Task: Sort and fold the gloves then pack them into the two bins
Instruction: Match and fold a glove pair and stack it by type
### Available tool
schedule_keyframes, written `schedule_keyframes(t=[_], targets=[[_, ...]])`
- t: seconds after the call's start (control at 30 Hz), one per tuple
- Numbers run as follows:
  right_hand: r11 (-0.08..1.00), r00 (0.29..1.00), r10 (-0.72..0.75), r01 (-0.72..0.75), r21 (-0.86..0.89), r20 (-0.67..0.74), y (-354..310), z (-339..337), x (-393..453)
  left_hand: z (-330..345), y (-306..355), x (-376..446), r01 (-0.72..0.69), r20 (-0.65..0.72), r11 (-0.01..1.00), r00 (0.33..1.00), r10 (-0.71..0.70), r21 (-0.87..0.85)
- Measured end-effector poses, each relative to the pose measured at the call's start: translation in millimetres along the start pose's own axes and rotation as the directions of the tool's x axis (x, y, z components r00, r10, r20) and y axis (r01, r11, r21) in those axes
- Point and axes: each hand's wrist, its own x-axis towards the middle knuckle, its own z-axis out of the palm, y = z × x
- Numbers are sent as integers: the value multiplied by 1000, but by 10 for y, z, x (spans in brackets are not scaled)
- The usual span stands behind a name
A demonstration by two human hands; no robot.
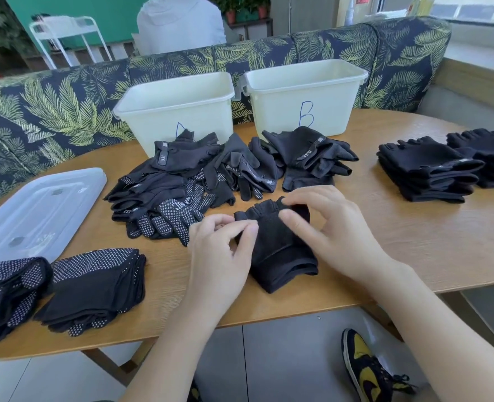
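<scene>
A matt black cloth glove (280, 248), soft and finely knit with a gathered cuff, lies between the left hand (222, 250) and the right hand (327, 227) on a counter (414, 242) of light wood grain with a smooth, low-sheen finish. Just beyond the grip, a heap of gloves (187, 184) shows dull fabric studded with pale raised dots and rubbery grey tabs. Farther back stand two bins (179, 111) of smooth, milky, slightly glossy plastic. Left of the grip lies a translucent plastic lid (39, 210), faintly shiny. Behind the bins runs a sofa (51, 105) in woven leaf-print upholstery.
</scene>
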Motion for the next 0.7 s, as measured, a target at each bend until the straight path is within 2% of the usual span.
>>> schedule_keyframes(t=[0.07, 0.13, 0.4, 0.57, 0.7], targets=[[989, 994, -67, 78, -124, 88, 29, 25, -49, 6, 18, 14, 54, 72, 998, 996, -56, 20], [984, 984, -56, 83, -156, 171, 35, 31, -86, -3, 26, 26, 78, 97, 997, 992, -80, 22], [974, 861, 133, -23, -223, 492, 22, 72, -111, -1, -31, 10, 60, -29, 998, 998, -60, 3], [963, 832, 154, -6, -269, 534, 7, 75, -99, 18, -78, -7, 84, -13, 992, 996, -83, 95], [964, 830, 159, -13, -266, 535, 1, 60, -103, 9, -74, -11, 8, -42, 998, 999, -5, 69]])
